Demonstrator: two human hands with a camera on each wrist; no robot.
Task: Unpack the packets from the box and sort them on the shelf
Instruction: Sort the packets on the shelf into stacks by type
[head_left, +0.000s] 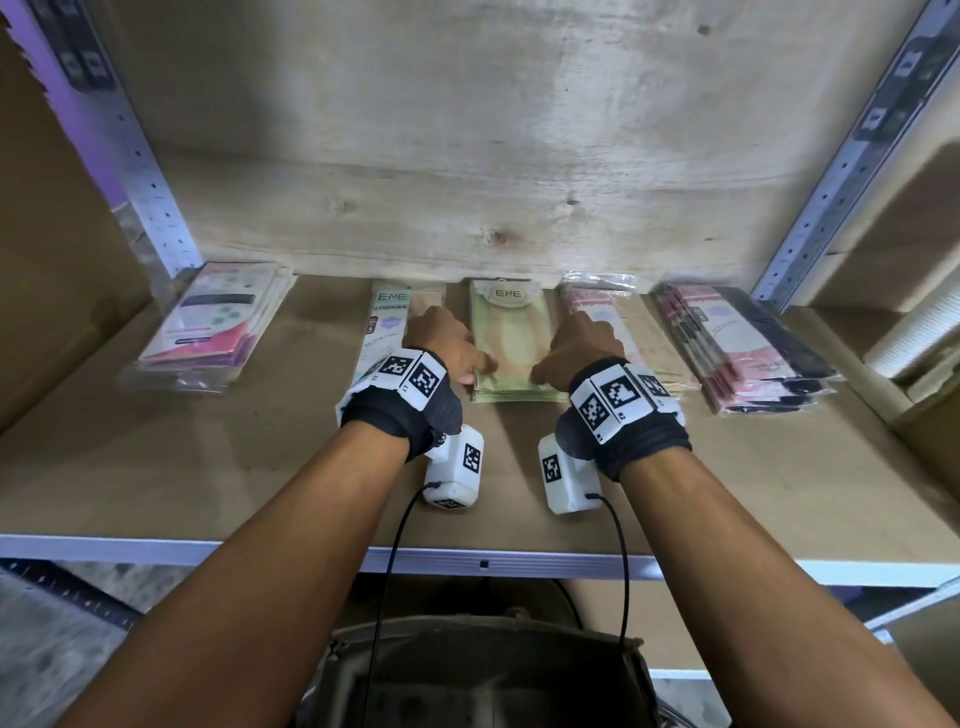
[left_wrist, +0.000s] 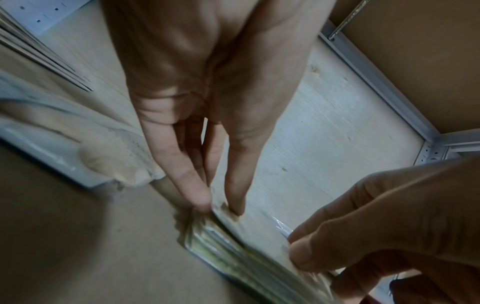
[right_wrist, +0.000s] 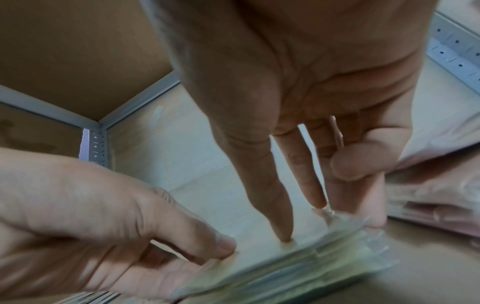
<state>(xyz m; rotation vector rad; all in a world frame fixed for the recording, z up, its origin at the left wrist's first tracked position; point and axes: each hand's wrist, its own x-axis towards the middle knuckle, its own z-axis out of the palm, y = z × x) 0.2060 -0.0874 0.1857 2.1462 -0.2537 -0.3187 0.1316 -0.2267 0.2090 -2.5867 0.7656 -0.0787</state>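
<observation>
A green stack of ENE packets (head_left: 511, 332) lies flat in the middle of the wooden shelf (head_left: 208, 467). My left hand (head_left: 480, 364) pinches its near left corner, thumb on top and fingers against the side edge. In the left wrist view the left hand (left_wrist: 221, 205) grips the green stack (left_wrist: 228, 246). My right hand (head_left: 537, 371) holds the near right corner the same way. The right wrist view shows the right hand (right_wrist: 311, 222) with its thumb pressed on top of the green stack (right_wrist: 298, 261) and its fingers down the right edge.
Other stacks line the shelf: a pink-and-white one (head_left: 208, 327) far left, a white-teal ENE one (head_left: 384, 322), a pink-beige one (head_left: 613, 322) and a dark-pink one (head_left: 743, 348). Metal uprights (head_left: 140, 156) flank the bay. A dark open container (head_left: 467, 675) sits below the shelf edge.
</observation>
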